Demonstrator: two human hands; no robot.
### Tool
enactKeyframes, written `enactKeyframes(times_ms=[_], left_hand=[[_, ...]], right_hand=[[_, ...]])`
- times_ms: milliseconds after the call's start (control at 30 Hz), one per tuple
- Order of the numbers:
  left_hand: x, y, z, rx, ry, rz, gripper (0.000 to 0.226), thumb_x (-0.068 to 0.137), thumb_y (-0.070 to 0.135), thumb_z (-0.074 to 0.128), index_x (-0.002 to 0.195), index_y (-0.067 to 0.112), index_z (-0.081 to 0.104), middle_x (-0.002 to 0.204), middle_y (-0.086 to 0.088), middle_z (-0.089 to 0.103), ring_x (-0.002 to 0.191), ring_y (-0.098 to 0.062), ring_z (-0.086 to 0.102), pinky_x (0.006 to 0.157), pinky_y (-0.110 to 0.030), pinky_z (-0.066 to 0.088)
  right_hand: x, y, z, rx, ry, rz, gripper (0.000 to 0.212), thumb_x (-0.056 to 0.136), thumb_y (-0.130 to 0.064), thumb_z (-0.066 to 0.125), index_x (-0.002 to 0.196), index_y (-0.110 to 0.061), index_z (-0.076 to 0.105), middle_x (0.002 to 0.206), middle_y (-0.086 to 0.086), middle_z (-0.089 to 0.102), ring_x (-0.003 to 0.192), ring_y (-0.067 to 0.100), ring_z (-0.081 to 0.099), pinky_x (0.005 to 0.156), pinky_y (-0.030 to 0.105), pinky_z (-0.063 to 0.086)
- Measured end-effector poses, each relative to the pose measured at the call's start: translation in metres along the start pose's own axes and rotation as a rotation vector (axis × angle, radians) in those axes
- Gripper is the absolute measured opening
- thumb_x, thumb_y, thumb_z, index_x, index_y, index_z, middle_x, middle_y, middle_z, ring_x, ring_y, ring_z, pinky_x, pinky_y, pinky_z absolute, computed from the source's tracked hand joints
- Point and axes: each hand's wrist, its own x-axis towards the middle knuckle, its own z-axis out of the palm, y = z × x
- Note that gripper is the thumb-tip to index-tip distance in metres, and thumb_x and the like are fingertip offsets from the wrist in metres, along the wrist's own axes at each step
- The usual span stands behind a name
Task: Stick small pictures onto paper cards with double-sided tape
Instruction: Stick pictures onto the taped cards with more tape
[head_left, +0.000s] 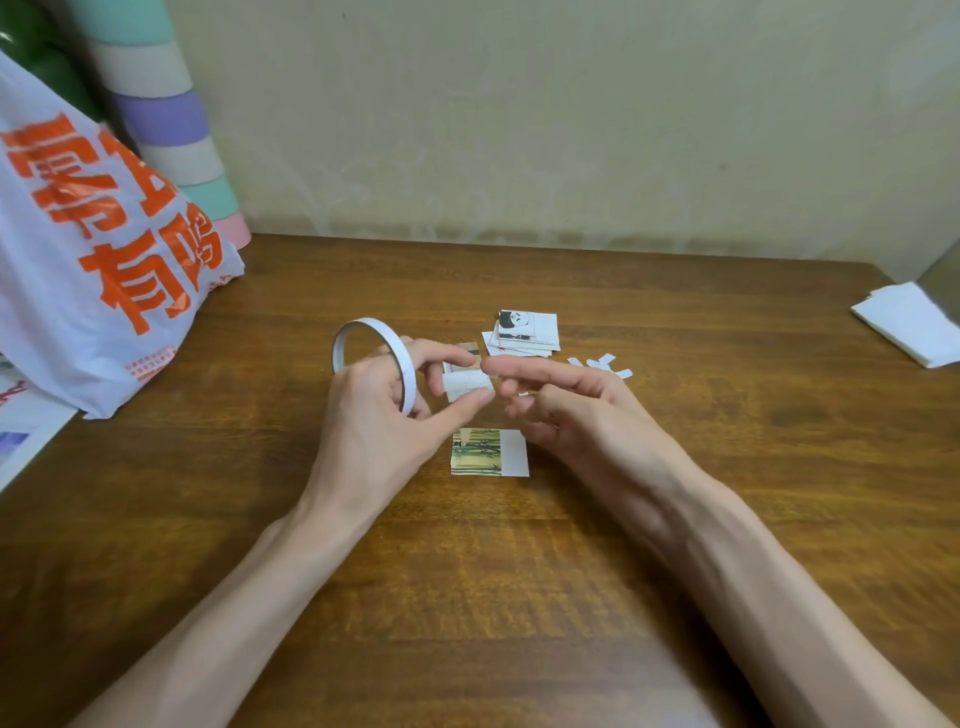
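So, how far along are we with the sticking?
Looks done: some taping, judging by white scraps beside the panda-topped pile. In hand: left hand grips the tape roll, a strip pulled toward the right hand. Left: the bamboo picture, white band on one edge, and probably that pile.

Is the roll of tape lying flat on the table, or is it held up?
Held up: the tape roll stands on edge, gripped by the left hand, clear of the table.
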Motion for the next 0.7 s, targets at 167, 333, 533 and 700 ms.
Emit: enactKeyframes(times_ms=[167,333,533,700], left_hand=[[-0.0013,0.0034,0.0000,0.168,0.137,0.132,0.030,0.081,0.045,0.087,0.091,0.020,0.073,0.071,0.008,0.052,0.049,-0.013,0.049,0.050,-0.015,0.036],[-0.0018,0.0022,0.0006,0.209,0.183,0.170,0.022,0.084,0.039,0.087,0.087,0.020,0.075,0.071,0.009,0.055,0.052,-0.009,0.052,0.049,-0.020,0.040],[-0.0023,-0.0004,0.0015,0.240,0.185,0.193,0.015,0.087,0.033,0.084,0.091,0.019,0.080,0.073,0.007,0.059,0.054,-0.005,0.052,0.052,-0.024,0.045],[-0.0022,-0.0026,0.0039,0.245,0.173,0.192,0.012,0.088,0.029,0.084,0.092,0.018,0.080,0.073,0.008,0.059,0.056,-0.003,0.052,0.057,-0.014,0.040]], right_hand=[[0.0000,0.0023,0.0028,0.017,-0.038,0.020,0.052,0.090,0.014,0.050,0.122,-0.014,0.078,0.113,-0.001,0.076,0.096,0.012,0.055,0.088,0.029,0.039],[-0.0003,0.0037,0.0051,-0.029,-0.068,0.016,0.061,0.086,0.015,0.045,0.129,-0.016,0.075,0.135,0.009,0.070,0.096,0.010,0.057,0.089,0.026,0.040],[0.0012,0.0046,0.0024,0.027,-0.095,0.017,0.057,0.086,0.013,0.049,0.128,-0.016,0.075,0.119,0.005,0.064,0.096,0.012,0.057,0.080,0.019,0.045],[0.0023,0.0046,0.0038,0.065,-0.114,0.021,0.059,0.077,0.002,0.055,0.130,-0.015,0.074,0.115,0.003,0.063,0.095,0.013,0.057,0.078,0.022,0.044]])
